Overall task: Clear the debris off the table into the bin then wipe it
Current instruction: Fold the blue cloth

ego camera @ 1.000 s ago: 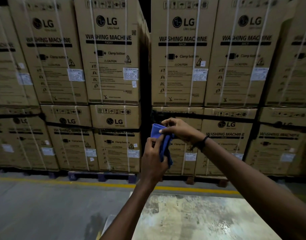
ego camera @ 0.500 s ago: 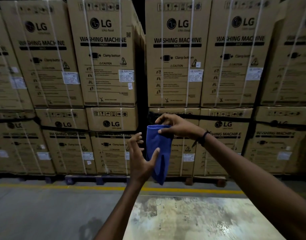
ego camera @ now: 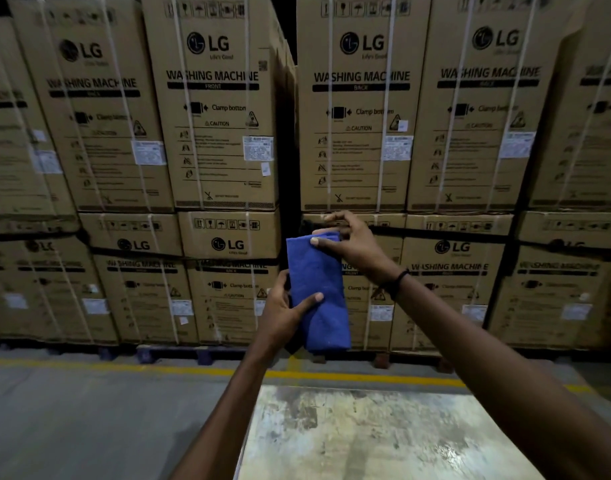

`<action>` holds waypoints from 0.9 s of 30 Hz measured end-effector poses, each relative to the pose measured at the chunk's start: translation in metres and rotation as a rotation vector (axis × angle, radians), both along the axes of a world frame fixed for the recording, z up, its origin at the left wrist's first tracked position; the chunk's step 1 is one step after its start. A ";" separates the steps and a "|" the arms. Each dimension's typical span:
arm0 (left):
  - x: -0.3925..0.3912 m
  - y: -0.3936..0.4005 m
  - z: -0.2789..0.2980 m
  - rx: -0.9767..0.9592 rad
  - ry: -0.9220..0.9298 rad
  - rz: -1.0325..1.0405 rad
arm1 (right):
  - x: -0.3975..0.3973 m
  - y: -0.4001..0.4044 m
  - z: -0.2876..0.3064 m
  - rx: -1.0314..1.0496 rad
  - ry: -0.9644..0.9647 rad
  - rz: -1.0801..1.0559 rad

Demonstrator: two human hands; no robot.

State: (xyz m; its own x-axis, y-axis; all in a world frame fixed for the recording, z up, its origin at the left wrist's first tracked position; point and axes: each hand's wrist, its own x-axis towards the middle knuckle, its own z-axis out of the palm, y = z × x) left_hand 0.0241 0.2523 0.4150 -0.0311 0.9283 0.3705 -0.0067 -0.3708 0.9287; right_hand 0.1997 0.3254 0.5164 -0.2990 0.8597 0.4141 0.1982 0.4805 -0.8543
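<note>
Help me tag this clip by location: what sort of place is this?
Most likely a warehouse or appliance storeroom. Strapped washing machine boxes are stacked on pallets, and a yellow line is painted on the concrete floor.

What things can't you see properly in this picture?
- Table, head view: near and right parts cut off by the frame edge and the right arm.
- Bin: not in view.
- Left hand fingers: hidden behind the blue cloth.
- Boxes: small print too blurred to read.
</note>
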 end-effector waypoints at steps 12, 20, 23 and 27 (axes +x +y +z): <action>-0.003 -0.007 -0.013 -0.031 -0.026 0.093 | -0.008 -0.031 -0.065 -0.426 0.221 0.109; -0.027 -0.048 -0.051 -0.107 -0.002 0.192 | -0.026 -0.043 -0.113 -0.106 0.125 0.070; -0.049 -0.073 -0.070 -0.149 0.091 0.187 | -0.040 -0.050 -0.133 -0.085 0.015 0.152; -0.082 -0.116 -0.094 -0.203 0.118 0.224 | -0.066 -0.073 -0.167 -0.189 -0.118 0.398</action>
